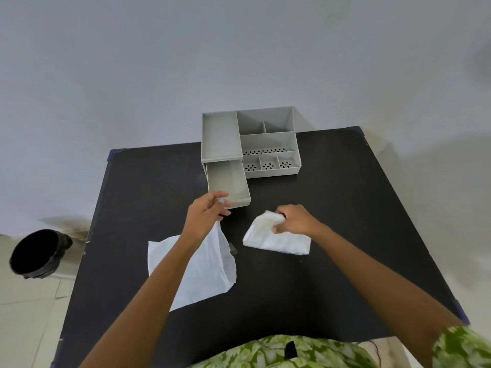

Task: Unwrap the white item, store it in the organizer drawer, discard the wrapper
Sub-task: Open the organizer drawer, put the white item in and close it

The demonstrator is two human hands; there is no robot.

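Observation:
The white item (276,239), a soft folded cloth-like piece, lies on the black table (345,208) right of centre. My right hand (295,220) grips its upper edge and bunches it. The thin white wrapper (210,269) lies flat on the table under my left forearm, with one corner pulled up. My left hand (208,215) pinches that raised corner just in front of the drawer. The grey organizer (265,144) stands at the table's far edge. Its lower left drawer (228,184) is pulled out and looks empty.
A black bin (37,253) stands on the floor left of the table. A small dark object (233,248) lies beside the wrapper's right edge. The organizer's top has several open compartments, some perforated. A pale wall stands behind the table.

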